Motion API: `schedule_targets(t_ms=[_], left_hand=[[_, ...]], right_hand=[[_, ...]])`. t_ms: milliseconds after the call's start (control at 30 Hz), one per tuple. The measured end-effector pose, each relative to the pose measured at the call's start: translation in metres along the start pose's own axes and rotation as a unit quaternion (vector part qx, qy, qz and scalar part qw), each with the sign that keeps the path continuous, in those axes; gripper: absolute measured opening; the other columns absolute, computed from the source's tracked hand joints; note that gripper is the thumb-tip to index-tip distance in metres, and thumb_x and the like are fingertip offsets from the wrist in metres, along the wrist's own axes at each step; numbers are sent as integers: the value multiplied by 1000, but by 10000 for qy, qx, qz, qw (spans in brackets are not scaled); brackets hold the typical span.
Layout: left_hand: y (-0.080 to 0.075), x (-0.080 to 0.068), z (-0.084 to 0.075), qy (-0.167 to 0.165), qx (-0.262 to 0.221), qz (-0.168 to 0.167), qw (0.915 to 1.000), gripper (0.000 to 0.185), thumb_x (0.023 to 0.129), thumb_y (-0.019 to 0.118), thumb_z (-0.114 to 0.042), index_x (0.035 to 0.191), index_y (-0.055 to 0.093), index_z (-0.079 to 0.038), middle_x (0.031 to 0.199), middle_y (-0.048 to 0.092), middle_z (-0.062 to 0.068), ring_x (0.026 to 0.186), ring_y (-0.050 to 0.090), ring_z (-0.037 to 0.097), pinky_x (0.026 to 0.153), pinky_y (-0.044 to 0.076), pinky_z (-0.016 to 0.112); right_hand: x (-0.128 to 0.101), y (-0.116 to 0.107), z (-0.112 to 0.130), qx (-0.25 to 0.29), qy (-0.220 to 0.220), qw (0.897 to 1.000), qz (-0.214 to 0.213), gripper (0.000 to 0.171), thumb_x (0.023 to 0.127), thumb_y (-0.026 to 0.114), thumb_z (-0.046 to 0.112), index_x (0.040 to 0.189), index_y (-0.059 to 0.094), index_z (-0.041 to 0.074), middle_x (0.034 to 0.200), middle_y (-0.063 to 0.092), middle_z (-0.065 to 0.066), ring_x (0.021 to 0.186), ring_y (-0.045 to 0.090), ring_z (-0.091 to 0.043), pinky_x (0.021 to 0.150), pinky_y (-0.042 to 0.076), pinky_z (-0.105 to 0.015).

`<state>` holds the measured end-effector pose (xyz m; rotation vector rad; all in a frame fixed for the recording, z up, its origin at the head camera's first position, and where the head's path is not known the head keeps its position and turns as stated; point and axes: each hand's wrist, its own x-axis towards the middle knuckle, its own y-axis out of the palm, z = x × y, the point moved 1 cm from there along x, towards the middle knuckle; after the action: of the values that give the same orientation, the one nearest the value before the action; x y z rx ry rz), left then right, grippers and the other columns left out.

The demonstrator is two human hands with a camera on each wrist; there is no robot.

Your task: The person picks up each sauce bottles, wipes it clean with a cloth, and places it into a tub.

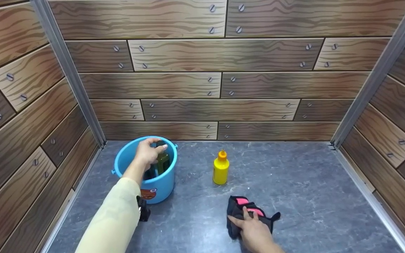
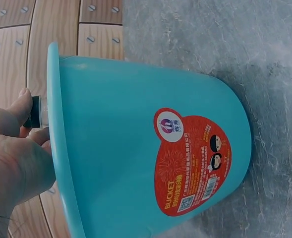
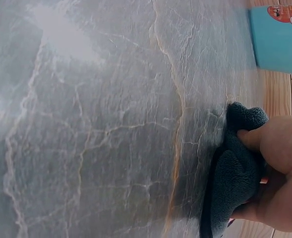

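Left hand [image 1: 148,151] is wrapped around the capped top of a dark bottle [image 1: 162,160] standing in the blue bucket [image 1: 128,154]; probably glass, so heavy-ish, slick and breakable, best held by the neck. Right hand [image 1: 255,230] pinches a soft, limp cloth [image 1: 239,207] on the floor [image 1: 311,189].

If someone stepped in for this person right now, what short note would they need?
Left hand: grips the cap of a dark green bottle standing inside the blue bucket.
Right hand: rests on the black and pink cloth on the grey floor, fingers curled into it.
Yellow bottle: upright on the floor, between bucket and cloth, untouched.
Done: dark bottle in the bucket.
Left: yellow bottle and cloth remain outside.
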<state>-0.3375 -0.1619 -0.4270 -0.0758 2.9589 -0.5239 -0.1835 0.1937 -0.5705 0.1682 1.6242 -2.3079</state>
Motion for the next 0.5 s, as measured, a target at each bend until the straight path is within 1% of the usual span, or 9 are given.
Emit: schedule_targets(t_ms=[167, 300, 333, 433, 500], left_hand=[[2, -1, -2, 111, -18, -52, 9999, 43, 107, 67, -20, 148, 59, -7, 145, 58, 20, 128, 61, 36, 102, 53, 56], [3, -4, -3, 44, -59, -47, 10000, 43, 108, 66, -20, 149, 58, -7, 145, 58, 20, 131, 59, 37, 104, 52, 57], [3, -4, -3, 3, -63, -45, 10000, 44, 108, 66, -20, 149, 58, -8, 145, 59, 20, 132, 59, 37, 105, 51, 57], [1, -5, -3, -109, -51, -13, 9999, 44, 109, 65, -22, 150, 57, -10, 146, 58, 19, 134, 57, 38, 107, 50, 58], [0, -4, -3, -198, -37, 50, 9998, 46, 109, 65, -24, 152, 55, -12, 149, 57, 20, 136, 56, 41, 108, 48, 59]], right_hand=[[1, 0, 0, 8, 61, 10000, 60, 56, 99, 68, 3, 143, 68, 38, 158, 45, -32, 133, 45, -68, 77, 58, -64], [1, 0, 1, 89, 129, 9998, 77, 58, 98, 67, 0, 142, 69, 37, 159, 44, -32, 134, 43, -68, 73, 58, -60], [1, 0, 1, 94, 143, 9998, 94, 58, 98, 67, 0, 143, 69, 38, 159, 43, -31, 135, 43, -68, 74, 58, -61], [1, 0, 1, 75, 140, 9998, 128, 57, 98, 68, 2, 143, 68, 37, 159, 43, -31, 135, 42, -68, 82, 56, -66], [1, 0, 1, 45, 127, 9998, 120, 56, 99, 69, 3, 143, 68, 37, 159, 43, -31, 135, 43, -68, 84, 55, -68]])
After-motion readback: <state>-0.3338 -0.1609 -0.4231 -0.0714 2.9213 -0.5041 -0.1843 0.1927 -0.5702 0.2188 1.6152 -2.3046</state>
